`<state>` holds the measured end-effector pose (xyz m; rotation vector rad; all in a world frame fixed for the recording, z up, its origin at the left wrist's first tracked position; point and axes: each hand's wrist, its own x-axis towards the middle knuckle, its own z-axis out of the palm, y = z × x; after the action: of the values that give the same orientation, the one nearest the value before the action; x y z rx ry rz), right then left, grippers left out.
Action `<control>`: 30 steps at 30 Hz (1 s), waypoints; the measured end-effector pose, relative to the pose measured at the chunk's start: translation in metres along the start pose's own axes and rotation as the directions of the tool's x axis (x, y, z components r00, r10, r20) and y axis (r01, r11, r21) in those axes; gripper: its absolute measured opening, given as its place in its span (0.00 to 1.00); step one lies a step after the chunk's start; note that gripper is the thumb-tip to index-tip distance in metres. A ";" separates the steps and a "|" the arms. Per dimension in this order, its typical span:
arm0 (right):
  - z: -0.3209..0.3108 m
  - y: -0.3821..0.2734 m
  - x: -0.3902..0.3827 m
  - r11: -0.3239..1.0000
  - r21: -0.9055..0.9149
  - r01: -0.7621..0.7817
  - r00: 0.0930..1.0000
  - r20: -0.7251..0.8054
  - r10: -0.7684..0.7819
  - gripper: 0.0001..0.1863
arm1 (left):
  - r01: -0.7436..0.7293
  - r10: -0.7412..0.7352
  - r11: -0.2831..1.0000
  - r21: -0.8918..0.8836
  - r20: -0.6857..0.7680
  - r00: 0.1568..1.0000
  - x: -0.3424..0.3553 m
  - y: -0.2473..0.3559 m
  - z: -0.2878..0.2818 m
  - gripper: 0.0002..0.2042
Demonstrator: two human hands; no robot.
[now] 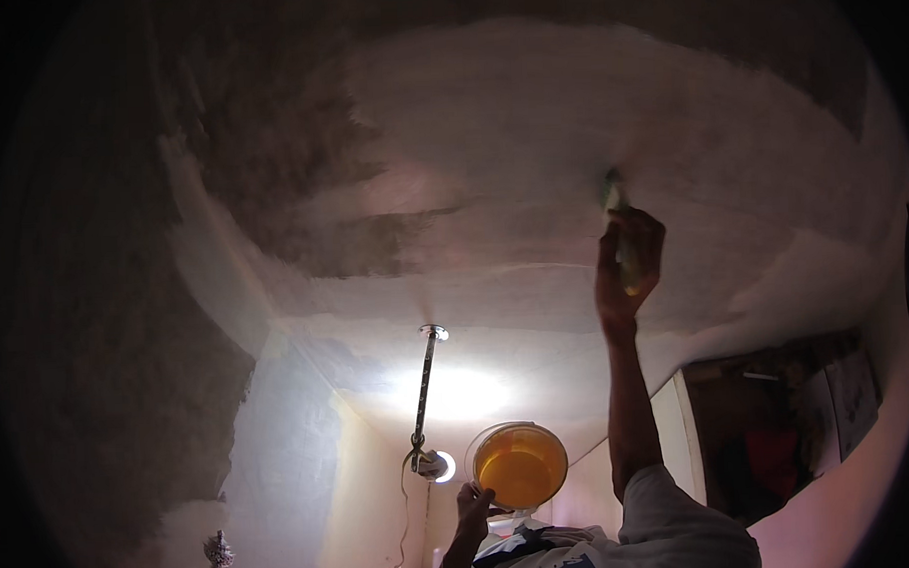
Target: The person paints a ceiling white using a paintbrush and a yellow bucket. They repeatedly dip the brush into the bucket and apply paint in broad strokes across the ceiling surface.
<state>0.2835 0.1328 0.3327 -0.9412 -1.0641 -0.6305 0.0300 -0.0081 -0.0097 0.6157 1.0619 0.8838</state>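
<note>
I record my left hand (pixel 473 508) clamped on the bucket's (pixel 554 449) edge; right hand (pixel 631 253), above-right of it, clamped around a brush (pixel 613 192).

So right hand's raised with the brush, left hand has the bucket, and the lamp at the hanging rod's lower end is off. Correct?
Not quite: the lamp is lit, glowing white in the head view. The rest stands: right hand raised with the brush, left hand holding the bucket.

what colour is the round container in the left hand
The round container looks orange-yellow; it shows in the head view, the only one.
</note>
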 end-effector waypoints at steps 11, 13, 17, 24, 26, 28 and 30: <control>0.136 -0.079 -0.084 0.996 0.089 -0.005 0.970 0.242 -0.016 0.14 | -0.050 0.050 0.998 -0.024 -0.026 0.998 -0.006 0.003 0.000 0.11; 0.144 -0.089 -0.089 0.983 0.179 -0.042 0.954 0.300 -0.013 0.14 | -0.061 0.060 0.997 -0.050 -0.027 0.998 -0.007 0.003 -0.002 0.11; 0.147 -0.087 -0.092 0.923 0.352 -0.157 0.923 0.383 0.011 0.13 | -0.047 0.044 0.997 -0.053 -0.042 0.998 -0.006 0.004 -0.004 0.11; 0.108 -0.052 -0.089 0.989 0.104 -0.106 0.980 0.181 0.086 0.13 | -0.050 0.048 0.998 -0.029 -0.061 0.997 -0.002 0.002 -0.010 0.14; 0.097 -0.059 -0.087 0.992 0.019 -0.121 0.985 0.128 0.117 0.13 | -0.034 0.032 0.998 -0.044 -0.056 0.998 -0.001 0.003 -0.011 0.15; 0.092 -0.070 -0.092 0.993 -0.020 -0.114 0.992 0.048 0.115 0.13 | -0.027 0.024 0.998 -0.051 -0.056 0.998 0.000 0.002 -0.012 0.15; 0.102 -0.077 -0.098 0.985 -0.064 -0.161 0.982 0.090 0.167 0.13 | -0.026 0.023 0.998 -0.049 -0.063 0.998 0.001 0.000 -0.013 0.15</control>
<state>0.1387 0.1852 0.2856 -1.1054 -1.0445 -0.4855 0.0185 -0.0071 -0.0152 0.5637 1.0871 0.9534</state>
